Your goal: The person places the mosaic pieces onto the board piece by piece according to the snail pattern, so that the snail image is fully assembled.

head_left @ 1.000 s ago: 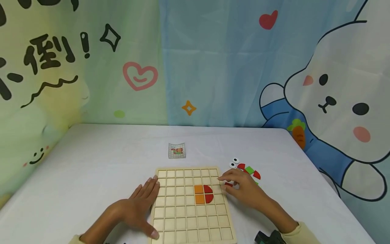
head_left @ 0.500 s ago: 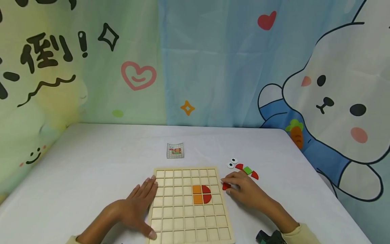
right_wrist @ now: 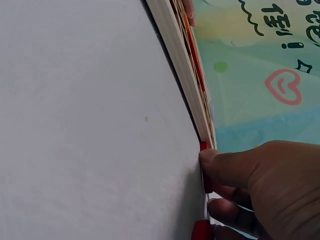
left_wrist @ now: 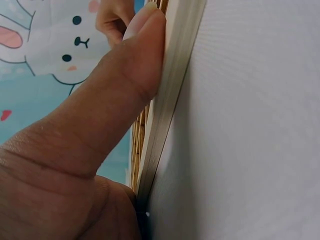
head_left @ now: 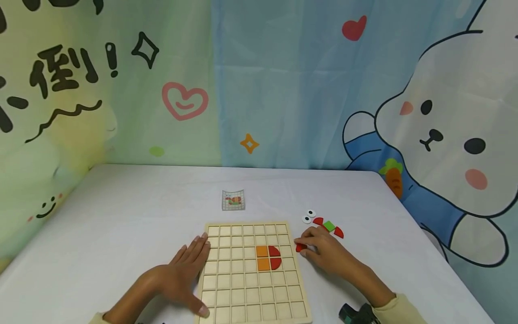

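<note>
A pale wooden board (head_left: 251, 283) divided into small square cells lies on the table. Two orange squares (head_left: 263, 258) and two red quarter-circles (head_left: 274, 257) sit in its cells, right of the middle. My left hand (head_left: 180, 274) rests along the board's left edge, fingers straight and thumb on the near part of the rim. Just off the right edge, my right hand (head_left: 323, 249) pinches a red piece (head_left: 300, 247) between thumb and fingers. In the right wrist view, the thumb lies against that piece beside the board's side; its full shape is hidden.
Beyond the right hand lie two white eye discs (head_left: 309, 216), a green square (head_left: 329, 226) and red pieces (head_left: 338, 232). A small picture card (head_left: 233, 200) lies behind the board. A dark device (head_left: 358, 314) sits by the right wrist. A printed curtain (head_left: 283, 90) hangs behind.
The right fingers have come down round the red piece, which was partly behind them a second ago. Since half a second ago little has moved. The left hand stays on the board's edge.
</note>
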Tool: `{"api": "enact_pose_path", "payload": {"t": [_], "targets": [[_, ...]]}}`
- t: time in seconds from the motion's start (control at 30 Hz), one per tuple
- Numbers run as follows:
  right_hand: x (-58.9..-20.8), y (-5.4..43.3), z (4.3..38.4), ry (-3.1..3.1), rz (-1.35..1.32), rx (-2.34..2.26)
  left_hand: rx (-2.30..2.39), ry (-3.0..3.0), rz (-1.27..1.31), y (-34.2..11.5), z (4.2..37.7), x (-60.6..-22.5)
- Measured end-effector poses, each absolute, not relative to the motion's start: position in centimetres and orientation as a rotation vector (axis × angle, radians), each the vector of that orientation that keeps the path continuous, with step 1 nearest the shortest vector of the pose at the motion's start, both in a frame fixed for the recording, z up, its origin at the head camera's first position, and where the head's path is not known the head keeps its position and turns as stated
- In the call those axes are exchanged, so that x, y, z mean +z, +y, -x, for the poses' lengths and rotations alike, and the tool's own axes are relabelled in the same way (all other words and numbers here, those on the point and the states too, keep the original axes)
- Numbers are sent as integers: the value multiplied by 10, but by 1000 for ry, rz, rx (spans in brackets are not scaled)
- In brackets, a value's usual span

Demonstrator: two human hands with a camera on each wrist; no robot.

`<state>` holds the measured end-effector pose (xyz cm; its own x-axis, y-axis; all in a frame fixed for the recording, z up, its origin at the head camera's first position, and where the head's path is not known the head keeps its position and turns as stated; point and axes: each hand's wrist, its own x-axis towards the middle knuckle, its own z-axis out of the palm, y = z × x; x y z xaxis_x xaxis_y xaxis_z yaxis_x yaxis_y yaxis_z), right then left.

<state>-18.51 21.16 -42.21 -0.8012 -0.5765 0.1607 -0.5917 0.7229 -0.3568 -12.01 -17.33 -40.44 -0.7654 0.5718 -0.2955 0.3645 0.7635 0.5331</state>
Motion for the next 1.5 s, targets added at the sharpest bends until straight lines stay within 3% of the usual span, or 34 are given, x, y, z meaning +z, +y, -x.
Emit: {"api": "enact_pose_path", "payload": {"t": [0.4, 0.73, 1.03, 1.5], "targets": [[-419, 211, 184, -2942, -802, 822, 629, 2519, -727, -173, 121, -405], [-420, 215, 186, -2832, -964, 792, 642, 2509, -721, -173, 121, -407], [-419, 212, 186, -2800, -812, 879, 634, 2508, -714, -173, 120, -405], [-420, 205, 191, -2549, -891, 1025, 594, 2530, -716, -172, 120, -404]]}}
